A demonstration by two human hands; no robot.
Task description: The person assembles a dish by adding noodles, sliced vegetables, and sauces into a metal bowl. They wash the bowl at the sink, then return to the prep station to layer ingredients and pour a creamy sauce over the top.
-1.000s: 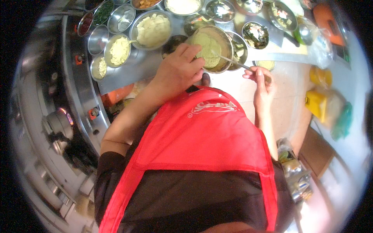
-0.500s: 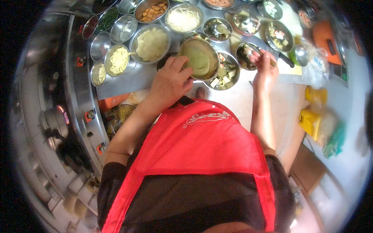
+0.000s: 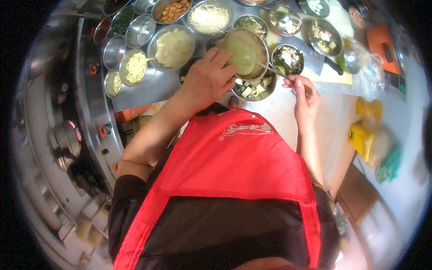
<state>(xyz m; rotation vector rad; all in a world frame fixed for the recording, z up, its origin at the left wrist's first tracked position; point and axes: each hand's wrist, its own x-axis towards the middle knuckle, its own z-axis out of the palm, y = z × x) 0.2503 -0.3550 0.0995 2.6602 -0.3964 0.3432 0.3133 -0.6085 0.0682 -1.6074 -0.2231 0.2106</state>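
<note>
My left hand (image 3: 208,75) grips the near left rim of a metal bowl (image 3: 261,47) that holds pale green powder (image 3: 243,58). This bowl is held over other bowls and partly covers them. Between the fingers of my right hand (image 3: 307,98) is a thin-handled spoon (image 3: 276,72), its far end inside the powder bowl. Below the held bowl, a metal bowl with pale cubes and dark greens (image 3: 255,91) shows in part. Just beyond my right hand stands a bowl of dark greens with red and white pieces (image 3: 288,60).
Several ingredient bowls crowd the left: white slices (image 3: 171,48), yellow strips (image 3: 136,67), white shreds (image 3: 209,17), orange chunks (image 3: 172,11). A black-handled knife (image 3: 333,65) lies to the right, near a metal ladle (image 3: 351,62). A stove (image 3: 67,139) runs along the far left.
The powder bowl has moved right and slightly away in my left hand. My right hand has come lower, and the spoon's far end has gone from the right-hand bowl into the powder bowl.
</note>
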